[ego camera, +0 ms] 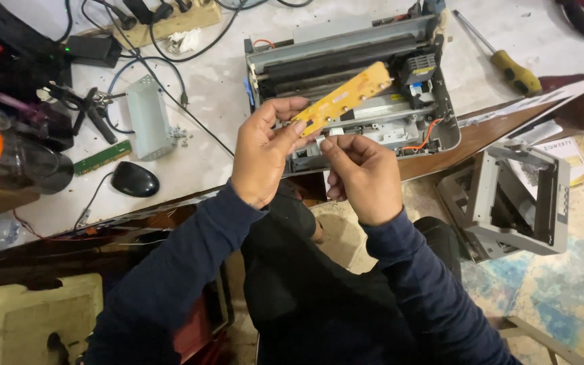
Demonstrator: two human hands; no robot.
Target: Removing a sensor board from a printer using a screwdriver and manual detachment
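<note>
My left hand (263, 150) pinches the near end of a long yellow circuit board (347, 96), holding it tilted up over an opened grey printer chassis (441, 128) on the white table (204, 155). My right hand (363, 177) sits just to the right, its fingertips closed on a small white flat piece (322, 144) at the board's lower end, touching the left thumb. Both dark blue sleeves reach up from the bottom of the view.
A yellow-handled screwdriver (508, 64) lies right of the printer. A black mouse (134, 179), a green circuit strip (101, 157), a grey metal bracket (147, 115) with loose screws and a power strip (170, 23) lie left. A grey printer casing (522, 203) sits on the floor.
</note>
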